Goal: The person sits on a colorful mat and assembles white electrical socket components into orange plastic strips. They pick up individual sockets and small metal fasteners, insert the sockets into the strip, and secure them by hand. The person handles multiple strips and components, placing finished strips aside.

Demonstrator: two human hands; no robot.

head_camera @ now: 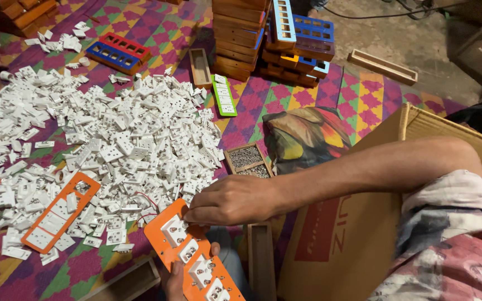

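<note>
The right hand (232, 199) lay knuckles-up, fingertips pressed on the upper end of an orange plate (193, 253) fitted with white sockets. The left hand (175, 281), mostly hidden under the plate at six o'clock, gripped it from below, one fingertip showing at its edge. At nine o'clock a large heap of white sockets (135, 134) covered the patterned mat (308, 95), with a second orange plate (59, 212) lying at the heap's lower edge. A small wooden tray of screws (247, 160) sat just above the right hand. At twelve o'clock stood stacked wooden boxes (240, 36) and blue frames (302, 33). A cardboard box (352, 223) filled the four o'clock side.
</note>
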